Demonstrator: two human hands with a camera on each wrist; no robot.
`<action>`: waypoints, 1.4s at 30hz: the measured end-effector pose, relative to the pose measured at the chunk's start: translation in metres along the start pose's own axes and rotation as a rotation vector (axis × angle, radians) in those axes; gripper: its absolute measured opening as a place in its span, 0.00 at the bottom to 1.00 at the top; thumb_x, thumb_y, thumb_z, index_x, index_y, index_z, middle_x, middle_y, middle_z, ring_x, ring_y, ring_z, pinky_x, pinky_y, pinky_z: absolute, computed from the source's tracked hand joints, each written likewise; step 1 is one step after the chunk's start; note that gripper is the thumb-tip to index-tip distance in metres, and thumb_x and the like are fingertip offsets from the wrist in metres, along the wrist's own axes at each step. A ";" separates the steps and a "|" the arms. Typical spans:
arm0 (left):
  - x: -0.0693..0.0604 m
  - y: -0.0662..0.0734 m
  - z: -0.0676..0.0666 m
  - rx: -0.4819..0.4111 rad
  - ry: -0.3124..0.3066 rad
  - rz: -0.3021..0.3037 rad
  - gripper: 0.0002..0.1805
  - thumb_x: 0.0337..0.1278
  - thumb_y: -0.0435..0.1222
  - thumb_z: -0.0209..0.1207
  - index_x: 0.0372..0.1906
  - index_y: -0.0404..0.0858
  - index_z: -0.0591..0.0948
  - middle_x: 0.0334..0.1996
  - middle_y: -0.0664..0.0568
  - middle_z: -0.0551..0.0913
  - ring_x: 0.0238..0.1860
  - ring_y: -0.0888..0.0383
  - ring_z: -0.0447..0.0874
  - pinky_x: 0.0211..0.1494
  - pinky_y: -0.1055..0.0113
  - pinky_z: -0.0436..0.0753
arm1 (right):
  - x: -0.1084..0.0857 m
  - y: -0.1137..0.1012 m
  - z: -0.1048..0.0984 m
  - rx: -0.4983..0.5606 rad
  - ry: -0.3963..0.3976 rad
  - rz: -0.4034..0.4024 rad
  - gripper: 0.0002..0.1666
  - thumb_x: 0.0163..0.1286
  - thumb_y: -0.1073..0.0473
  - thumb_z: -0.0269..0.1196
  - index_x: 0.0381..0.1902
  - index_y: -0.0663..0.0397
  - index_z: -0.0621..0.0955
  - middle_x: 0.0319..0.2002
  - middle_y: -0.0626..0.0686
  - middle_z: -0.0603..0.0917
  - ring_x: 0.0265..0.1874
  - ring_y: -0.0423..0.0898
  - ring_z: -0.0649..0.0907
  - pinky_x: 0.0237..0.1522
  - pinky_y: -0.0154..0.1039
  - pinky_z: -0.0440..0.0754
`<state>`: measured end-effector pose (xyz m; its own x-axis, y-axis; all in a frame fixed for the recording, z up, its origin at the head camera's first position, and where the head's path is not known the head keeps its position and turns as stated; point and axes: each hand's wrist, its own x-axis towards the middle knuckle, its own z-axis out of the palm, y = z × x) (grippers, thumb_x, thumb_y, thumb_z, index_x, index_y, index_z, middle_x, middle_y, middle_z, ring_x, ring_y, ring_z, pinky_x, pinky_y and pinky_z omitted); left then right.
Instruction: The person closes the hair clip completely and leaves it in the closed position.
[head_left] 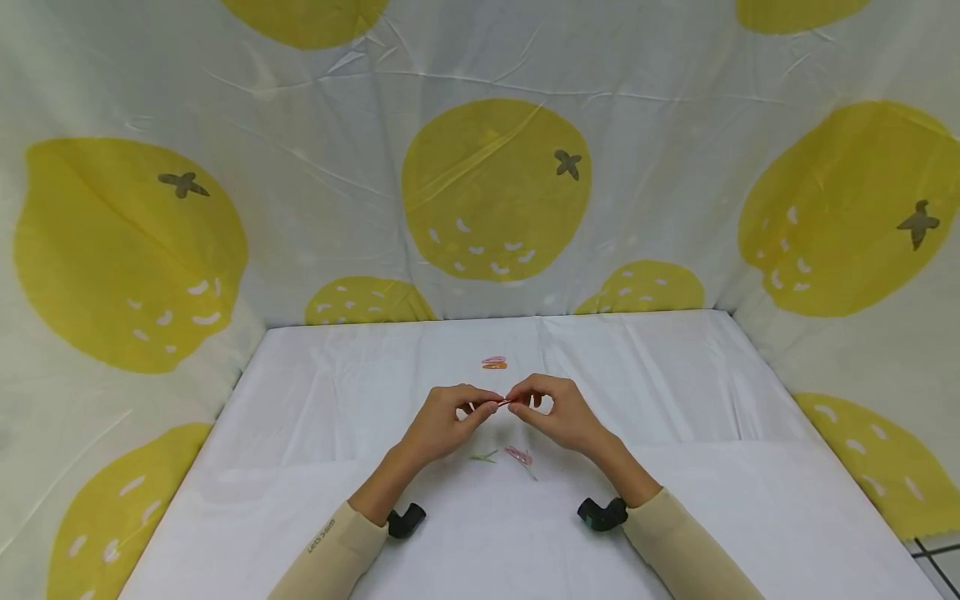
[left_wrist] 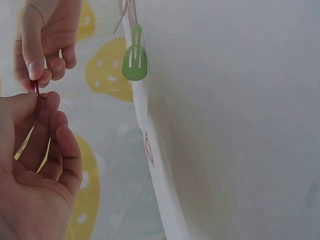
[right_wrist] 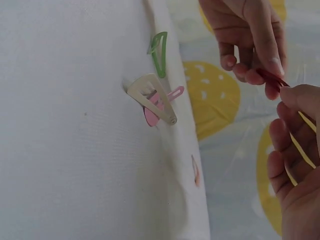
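Observation:
A red snap hair clip (right_wrist: 271, 77) is pinched between both hands above the middle of the table. My left hand (head_left: 450, 421) holds one end with thumb and fingertips. The other end is in the pinch of my right hand (head_left: 558, 412); fingertips cover much of the clip. Below the hands, on the near side, lies a green hair clip (head_left: 483, 457). Beside it a beige hair clip (right_wrist: 165, 112) lies across a pink one (right_wrist: 151, 116). Beyond the hands, an orange hair clip (head_left: 495, 366) and a second pink clip (head_left: 492, 359) lie side by side.
A white cloth (head_left: 315, 392) covers the table. Lemon-print curtains (head_left: 322, 192) stand round its back and sides. A black wrist camera (head_left: 406, 522) sits on the left wrist, another black camera (head_left: 602, 514) on the right.

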<state>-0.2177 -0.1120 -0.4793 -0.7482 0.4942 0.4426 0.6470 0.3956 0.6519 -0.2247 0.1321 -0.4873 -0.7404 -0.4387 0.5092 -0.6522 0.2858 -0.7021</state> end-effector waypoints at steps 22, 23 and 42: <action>0.001 0.004 -0.004 -0.041 0.020 -0.055 0.14 0.62 0.45 0.71 0.51 0.49 0.89 0.42 0.61 0.90 0.40 0.59 0.87 0.44 0.63 0.87 | 0.000 -0.006 0.005 -0.047 0.101 0.045 0.04 0.71 0.55 0.70 0.42 0.42 0.89 0.34 0.41 0.89 0.31 0.36 0.81 0.35 0.38 0.82; 0.002 0.004 -0.004 -0.032 0.028 -0.046 0.14 0.62 0.44 0.71 0.51 0.48 0.89 0.42 0.61 0.90 0.40 0.60 0.86 0.44 0.63 0.87 | 0.001 -0.006 0.005 -0.047 0.103 0.036 0.04 0.70 0.56 0.70 0.42 0.42 0.89 0.34 0.41 0.89 0.31 0.36 0.81 0.35 0.38 0.82; 0.001 0.003 -0.005 -0.027 0.086 -0.031 0.08 0.63 0.41 0.71 0.46 0.48 0.91 0.39 0.61 0.90 0.39 0.65 0.84 0.42 0.61 0.88 | 0.001 -0.005 0.004 -0.049 0.069 -0.021 0.05 0.70 0.58 0.70 0.43 0.44 0.89 0.37 0.43 0.90 0.32 0.37 0.81 0.33 0.46 0.83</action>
<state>-0.2172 -0.1142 -0.4743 -0.7783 0.4136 0.4724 0.6200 0.3878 0.6820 -0.2219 0.1265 -0.4854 -0.7351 -0.3854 0.5578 -0.6734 0.3193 -0.6668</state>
